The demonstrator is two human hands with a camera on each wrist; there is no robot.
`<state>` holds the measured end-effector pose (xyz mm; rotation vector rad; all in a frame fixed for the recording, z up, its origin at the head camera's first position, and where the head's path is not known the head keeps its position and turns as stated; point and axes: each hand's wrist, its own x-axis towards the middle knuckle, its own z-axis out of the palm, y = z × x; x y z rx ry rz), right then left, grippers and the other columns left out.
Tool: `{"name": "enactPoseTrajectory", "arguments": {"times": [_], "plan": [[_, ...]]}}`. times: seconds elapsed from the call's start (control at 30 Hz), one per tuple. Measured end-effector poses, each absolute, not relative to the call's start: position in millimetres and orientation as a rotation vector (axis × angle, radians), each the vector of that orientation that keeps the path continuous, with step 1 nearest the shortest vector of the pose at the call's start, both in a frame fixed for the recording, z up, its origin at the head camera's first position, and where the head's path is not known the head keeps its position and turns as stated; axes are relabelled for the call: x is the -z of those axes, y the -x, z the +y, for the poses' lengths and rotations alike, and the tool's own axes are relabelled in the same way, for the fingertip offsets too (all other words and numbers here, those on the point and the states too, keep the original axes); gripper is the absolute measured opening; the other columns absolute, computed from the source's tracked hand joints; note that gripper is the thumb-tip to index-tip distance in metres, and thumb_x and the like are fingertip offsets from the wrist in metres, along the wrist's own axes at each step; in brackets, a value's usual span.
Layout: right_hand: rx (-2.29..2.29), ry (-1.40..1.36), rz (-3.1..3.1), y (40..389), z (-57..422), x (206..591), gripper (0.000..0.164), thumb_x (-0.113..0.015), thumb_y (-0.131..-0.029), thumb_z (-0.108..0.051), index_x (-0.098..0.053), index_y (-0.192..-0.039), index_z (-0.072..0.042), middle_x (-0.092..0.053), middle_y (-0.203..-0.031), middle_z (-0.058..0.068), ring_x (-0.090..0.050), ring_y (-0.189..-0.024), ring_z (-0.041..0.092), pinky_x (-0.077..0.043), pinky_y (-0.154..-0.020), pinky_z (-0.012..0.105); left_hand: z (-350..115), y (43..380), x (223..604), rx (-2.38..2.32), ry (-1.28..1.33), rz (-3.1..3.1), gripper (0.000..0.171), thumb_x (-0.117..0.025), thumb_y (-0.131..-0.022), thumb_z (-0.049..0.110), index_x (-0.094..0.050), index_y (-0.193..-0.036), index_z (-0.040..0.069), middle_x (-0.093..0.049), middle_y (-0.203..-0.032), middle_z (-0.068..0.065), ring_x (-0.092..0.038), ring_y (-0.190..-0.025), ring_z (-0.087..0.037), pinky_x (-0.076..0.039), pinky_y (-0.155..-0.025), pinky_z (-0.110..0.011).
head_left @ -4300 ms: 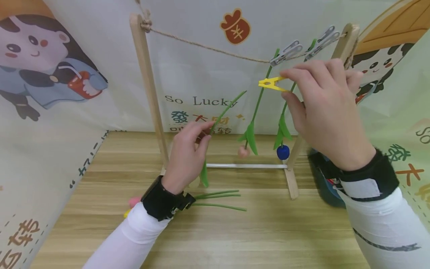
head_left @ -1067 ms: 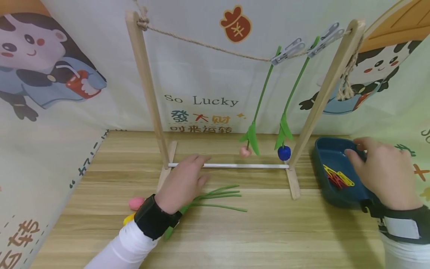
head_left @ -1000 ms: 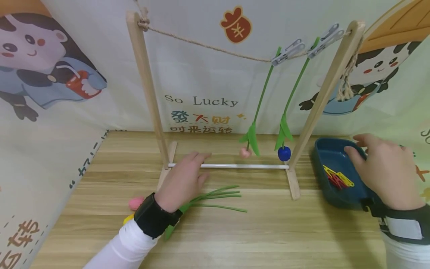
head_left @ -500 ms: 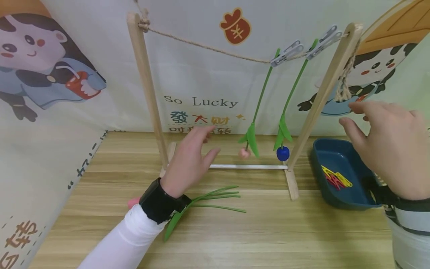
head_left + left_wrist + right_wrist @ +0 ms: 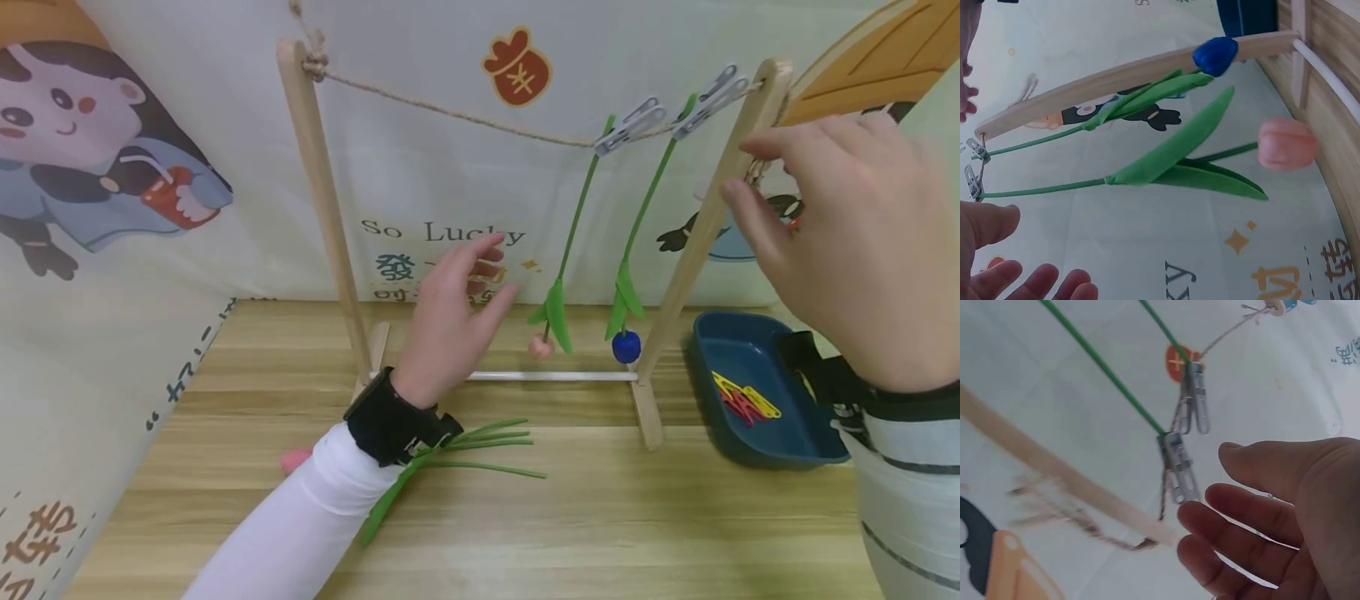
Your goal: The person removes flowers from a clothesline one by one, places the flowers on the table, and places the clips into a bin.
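A pink tulip [image 5: 542,346] and a blue tulip [image 5: 626,347] hang head down from a rope [image 5: 450,111]. Grey clothespins [image 5: 630,125] pinch their stems to it near the right end. My left hand [image 5: 459,312] hovers in front of the rack, left of the pink tulip, fingers loosely bent and holding nothing. My right hand [image 5: 870,225] is raised in front of the right post; in the right wrist view its fingers [image 5: 1235,519] lie near the grey clothespins without visibly gripping them. More tulip stems [image 5: 487,442] lie on the table, partly behind my left forearm.
Wooden posts [image 5: 322,192] with a white crossbar [image 5: 551,377] carry the rope. To the right stands a blue tray [image 5: 731,446] with yellow and red clothespins [image 5: 746,400]. A pink bloom [image 5: 295,460] shows beside my left sleeve. Printed sheets back the table.
Earlier my right hand held a yellow clothespin and my left a tulip stem; both have been let go. My right hand has risen from the tray, and my left has lifted from the stems.
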<state>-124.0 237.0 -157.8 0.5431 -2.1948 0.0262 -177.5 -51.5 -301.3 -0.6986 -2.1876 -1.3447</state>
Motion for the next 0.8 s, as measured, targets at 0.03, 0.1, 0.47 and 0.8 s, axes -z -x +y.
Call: {"name": "enactPoseTrajectory", "arguments": {"times": [0.03,0.1,0.47,0.8], "plan": [[-0.027,-0.565,-2.182,125.2,234.2,154.0,0.034,-0.07,-0.104,-0.018,-0.069,-0.126,0.009,-0.07,-0.111,0.032,-0.054,-0.096,0.05,-0.044,-0.075,0.062,-49.0,178.9,299.9,1.367,0.701,-2.174,0.054,-0.075,-0.1,0.007,-0.055,-0.15,0.002,-0.065,-0.129,-0.012,-0.065,-0.112,-0.024,-0.057,-0.096,-0.038],[-0.024,-0.617,-2.168,129.2,228.5,145.8,0.035,-0.07,-0.103,-0.018,-0.069,-0.128,0.006,-0.07,-0.114,0.031,-0.052,-0.103,0.05,-0.038,-0.082,0.062,-43.9,181.4,297.1,1.407,0.71,-2.147,0.054,-0.075,-0.1,0.008,-0.055,-0.15,0.002,-0.065,-0.132,-0.012,-0.065,-0.115,-0.023,-0.057,-0.098,-0.039],[0.003,-0.714,-2.394,163.0,199.3,113.8,0.04,-0.068,-0.105,-0.017,-0.063,-0.139,0.003,-0.062,-0.135,0.029,-0.041,-0.129,0.049,-0.019,-0.105,0.066,-14.3,196.8,294.1,1.713,0.745,-2.02,0.053,-0.069,-0.104,0.005,-0.051,-0.154,0.0,-0.062,-0.143,-0.013,-0.062,-0.128,-0.026,-0.051,-0.109,-0.033],[-0.003,-0.681,-2.545,178.1,196.9,107.5,0.031,-0.056,-0.107,-0.015,-0.068,-0.131,0.002,-0.065,-0.13,0.028,-0.04,-0.127,0.049,-0.013,-0.105,0.066,7.4,205.9,295.0,1.761,0.749,-1.997,0.046,-0.067,-0.102,-0.004,-0.058,-0.147,-0.001,-0.068,-0.129,-0.016,-0.067,-0.115,-0.026,-0.055,-0.102,-0.028]]}}
